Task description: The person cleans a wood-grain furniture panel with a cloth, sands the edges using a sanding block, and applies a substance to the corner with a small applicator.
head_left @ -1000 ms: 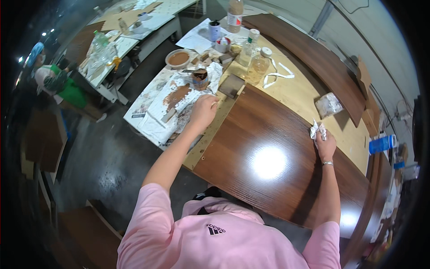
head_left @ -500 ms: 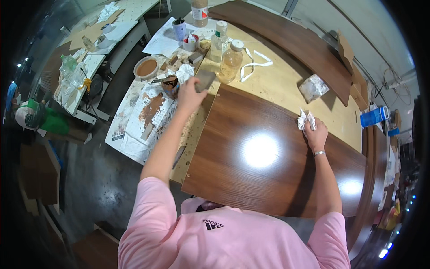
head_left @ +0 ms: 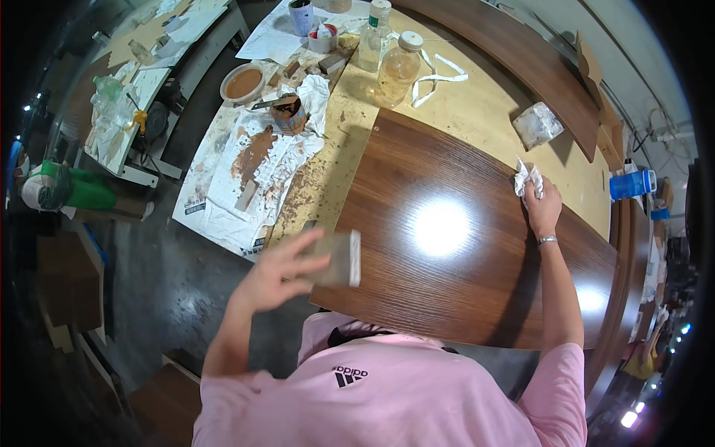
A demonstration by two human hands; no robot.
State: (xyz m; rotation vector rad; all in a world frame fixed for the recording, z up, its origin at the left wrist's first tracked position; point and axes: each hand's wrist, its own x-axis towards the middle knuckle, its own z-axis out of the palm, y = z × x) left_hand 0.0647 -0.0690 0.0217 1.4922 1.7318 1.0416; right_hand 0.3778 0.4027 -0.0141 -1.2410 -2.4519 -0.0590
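Note:
My left hand [head_left: 277, 274], slightly blurred, is closed on a flat grey sanding block [head_left: 335, 259] with a pale edge. It hangs over the near left corner of a dark brown wood-grain board [head_left: 387, 223]. My right hand [head_left: 544, 208] rests at the board's far edge on the right, its fingers closed on a crumpled white rag [head_left: 527, 177]. The board lies on a yellowish worktable [head_left: 477, 112] and reflects the light brightly. Left of the board, a tin of brown paste [head_left: 289, 118] with a scraper [head_left: 274, 101] across it stands on stained white sheets [head_left: 216, 160].
A bowl of brown filler [head_left: 243, 83] sits beyond the tin. Two clear bottles [head_left: 398, 68] [head_left: 375, 41] stand behind the board, beside a white strip [head_left: 441, 77]. A wrapped block [head_left: 538, 127] and another brown panel [head_left: 514, 67] lie at the back. A person in green [head_left: 82, 186] is at far left.
My left hand has come back from beside the tin toward my body, carrying the sanding block to the board's near left corner. My right hand keeps its place on the board with the rag.

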